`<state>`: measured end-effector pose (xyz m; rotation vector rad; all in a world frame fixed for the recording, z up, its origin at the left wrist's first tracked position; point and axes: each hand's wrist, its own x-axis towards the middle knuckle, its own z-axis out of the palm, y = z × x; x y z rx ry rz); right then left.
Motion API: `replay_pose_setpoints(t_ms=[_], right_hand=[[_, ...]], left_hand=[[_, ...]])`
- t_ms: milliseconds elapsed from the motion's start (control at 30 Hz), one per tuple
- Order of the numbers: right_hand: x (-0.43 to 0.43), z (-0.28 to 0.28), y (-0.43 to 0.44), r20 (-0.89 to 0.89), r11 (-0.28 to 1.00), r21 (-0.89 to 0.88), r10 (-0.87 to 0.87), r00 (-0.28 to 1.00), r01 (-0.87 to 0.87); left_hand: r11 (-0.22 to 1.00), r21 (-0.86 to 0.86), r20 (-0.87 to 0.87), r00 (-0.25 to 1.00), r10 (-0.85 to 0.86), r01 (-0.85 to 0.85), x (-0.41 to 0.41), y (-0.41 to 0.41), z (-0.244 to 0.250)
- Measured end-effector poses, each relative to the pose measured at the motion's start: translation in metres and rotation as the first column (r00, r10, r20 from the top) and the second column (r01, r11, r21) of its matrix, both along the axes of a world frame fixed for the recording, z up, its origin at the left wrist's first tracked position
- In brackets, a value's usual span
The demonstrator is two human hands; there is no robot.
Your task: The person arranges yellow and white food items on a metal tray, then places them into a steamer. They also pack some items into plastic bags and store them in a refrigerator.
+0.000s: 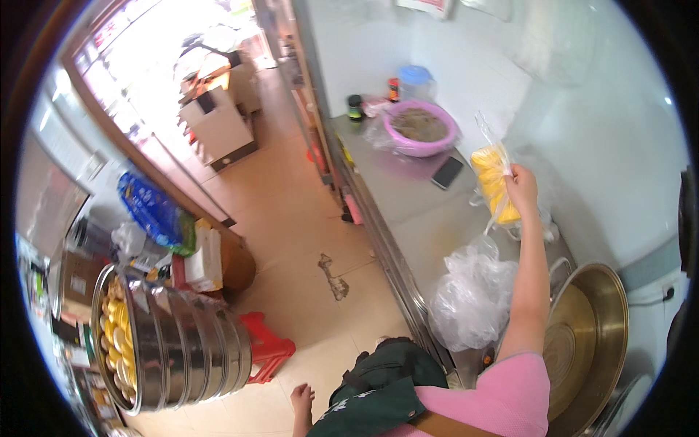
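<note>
My right hand (522, 188) grips the gathered neck of a clear plastic bag of yellow food pieces (489, 169), raised over the far right part of the grey counter (407, 224). Loose plastic wrapping lies behind the bag. My left hand (302, 397) hangs low over the floor, its fingers loosely bent and nothing visible in it. Under my right forearm sits a heap of clear plastic bags (472, 297). A black smartphone (447, 173) lies on the counter beside a pink basin (397, 143) of brownish food, partly covered with plastic film.
A large metal pan (592, 328) stands at right. Left, a stack of metal steamer trays (188, 338) holding yellow pieces rests by a red plastic stool (267, 347). Jars (355, 107) and a blue-lidded container (416, 82) stand behind the basin. A doorway opens ahead past a cabinet (221, 123).
</note>
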<state>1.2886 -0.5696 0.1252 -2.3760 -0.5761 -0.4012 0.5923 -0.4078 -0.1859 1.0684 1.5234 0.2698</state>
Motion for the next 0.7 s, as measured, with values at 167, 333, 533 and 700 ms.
replay_pose_setpoints(t_ms=[167,333,533,700], right_hand=[[-0.102,0.001,0.099,-0.155,0.842,0.168,0.536,0.830,-0.513],[-0.269,-0.055,0.176,-0.397,0.472,0.268,0.848,0.350,-0.840],[-0.518,-0.129,0.206,-0.391,-0.244,0.150,0.875,-0.284,-0.958],[-0.661,-0.124,0.198,-0.534,-0.510,0.292,0.615,-0.580,-0.809]], left_hand=[[0.813,0.545,0.011,0.967,-0.255,0.208,0.078,0.019,0.095],[0.627,0.760,0.088,0.927,-0.365,0.175,0.094,0.017,0.195],[0.498,0.849,-0.149,0.984,-0.095,0.177,-0.017,-0.007,0.175],[0.636,0.765,-0.289,0.938,0.193,0.105,-0.125,-0.059,0.178]])
